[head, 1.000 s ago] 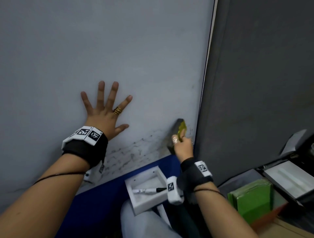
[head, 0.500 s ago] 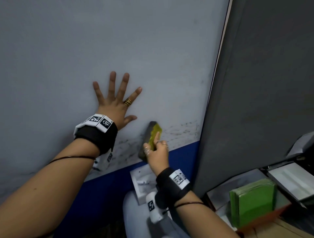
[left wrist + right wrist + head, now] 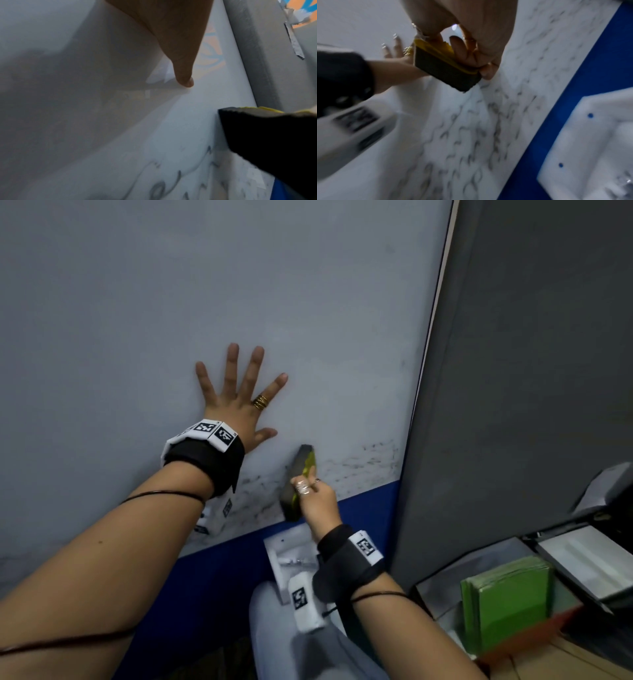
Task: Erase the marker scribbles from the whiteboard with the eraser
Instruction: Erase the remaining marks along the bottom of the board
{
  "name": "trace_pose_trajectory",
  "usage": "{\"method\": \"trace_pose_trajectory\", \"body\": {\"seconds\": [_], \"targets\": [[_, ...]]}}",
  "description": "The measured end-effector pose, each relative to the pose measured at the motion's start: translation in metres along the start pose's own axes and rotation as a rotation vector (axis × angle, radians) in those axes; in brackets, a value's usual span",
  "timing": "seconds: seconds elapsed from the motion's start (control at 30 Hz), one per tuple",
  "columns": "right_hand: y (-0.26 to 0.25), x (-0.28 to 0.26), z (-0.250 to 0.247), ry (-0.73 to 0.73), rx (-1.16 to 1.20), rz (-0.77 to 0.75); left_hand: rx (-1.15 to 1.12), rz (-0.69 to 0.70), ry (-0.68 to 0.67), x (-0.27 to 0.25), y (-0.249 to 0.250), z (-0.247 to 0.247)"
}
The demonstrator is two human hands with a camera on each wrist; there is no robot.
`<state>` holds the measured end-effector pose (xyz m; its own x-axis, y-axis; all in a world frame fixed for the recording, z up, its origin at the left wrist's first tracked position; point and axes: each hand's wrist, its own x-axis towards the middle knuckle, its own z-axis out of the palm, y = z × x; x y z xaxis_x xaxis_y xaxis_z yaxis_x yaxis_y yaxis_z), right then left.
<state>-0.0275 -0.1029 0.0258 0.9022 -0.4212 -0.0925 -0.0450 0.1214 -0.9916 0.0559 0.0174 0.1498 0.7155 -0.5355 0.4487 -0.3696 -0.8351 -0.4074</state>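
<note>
Two hands work at the whiteboard [image 3: 239, 285]. The right hand [image 3: 317, 499] grips the eraser [image 3: 298, 484], fingers curled over its yellow back and thumb at its lower end, so that the dark felt face lies against the board near the bottom edge. The eraser stands long side up, tilted a little, just below and to the right of the left hand [image 3: 239, 405], which is spread flat on the board with all fingers straight and apart, a gold ring [image 3: 260, 402] on one finger. Marker scribbles [image 3: 356, 463] run in a smudged grey band along the board's lower strip, on both sides of the eraser; the right wrist view shows them as rows of faint loops. Below the board runs a blue border [image 3: 366, 501], and under the right wrist sits a white tray [image 3: 279, 546]. A dark grey panel [image 3: 513, 371] stands just right of the board, with a green stack [image 3: 507, 604] at its foot.
</note>
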Motion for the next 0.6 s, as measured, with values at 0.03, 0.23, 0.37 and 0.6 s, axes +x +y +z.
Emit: {"method": "trace_pose_trajectory", "body": {"seconds": [0.03,0.23,0.37,0.6], "targets": [[-0.002,0.008,-0.011,0.064,0.022,0.022,0.004,0.001,-0.004,0.0,0.001,-0.002],[-0.003,-0.003,0.016,0.074,0.015,0.063,0.032,-0.016,-0.05,-0.003,0.005,-0.01],[0.015,-0.04,0.071,-0.156,-0.016,0.06,0.023,0.0,-0.011,-0.019,0.004,-0.03],[0.029,-0.033,0.055,-0.269,-0.06,-0.004,-0.258,-0.053,0.235,-0.112,-0.025,-0.004]]}}
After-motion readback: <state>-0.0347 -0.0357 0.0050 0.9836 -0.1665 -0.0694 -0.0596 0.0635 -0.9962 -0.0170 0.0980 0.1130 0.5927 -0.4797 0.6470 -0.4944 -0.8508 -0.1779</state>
